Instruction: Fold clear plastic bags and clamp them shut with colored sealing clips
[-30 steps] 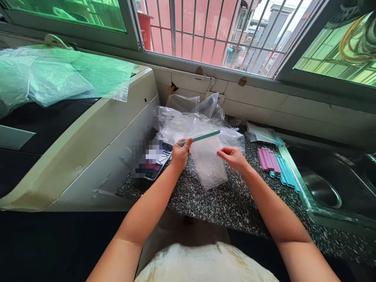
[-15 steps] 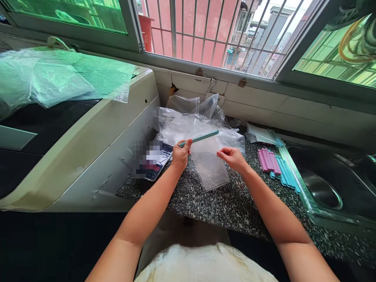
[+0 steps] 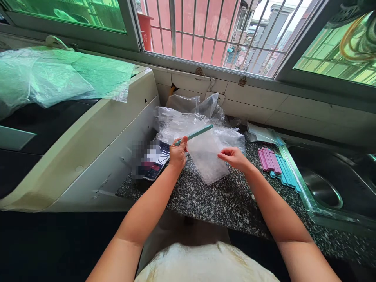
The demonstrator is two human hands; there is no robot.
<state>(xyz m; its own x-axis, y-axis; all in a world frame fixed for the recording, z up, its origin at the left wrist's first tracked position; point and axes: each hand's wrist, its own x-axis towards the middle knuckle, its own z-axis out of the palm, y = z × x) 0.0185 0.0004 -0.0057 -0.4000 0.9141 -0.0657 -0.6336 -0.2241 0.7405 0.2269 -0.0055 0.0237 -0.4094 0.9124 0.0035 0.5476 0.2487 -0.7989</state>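
My left hand [image 3: 178,154] is closed round one end of a long teal bag-sealing clip [image 3: 200,132], which points up and to the right. Along the clip's lower side hangs a clear, frosted plastic bag [image 3: 208,164], tilted above the counter. Whether the clip is fastened over the bag's top edge I cannot tell. My right hand [image 3: 233,157] pinches the bag's right edge between thumb and forefinger. Behind both hands lies a crumpled heap of clear plastic bags [image 3: 173,125].
A phone [image 3: 158,166], partly blurred out, lies left of my left hand, beside a white appliance [image 3: 117,129]. To the right are pink clips [image 3: 268,160], teal clips [image 3: 286,174], flat bags [image 3: 261,134] and a metal sink [image 3: 323,188]. The speckled counter [image 3: 205,207] ends near my body.
My left hand has shifted slightly left with the clip, whose far end has moved left and up. The bag's lower corner has risen a little. My right hand keeps its pinch.
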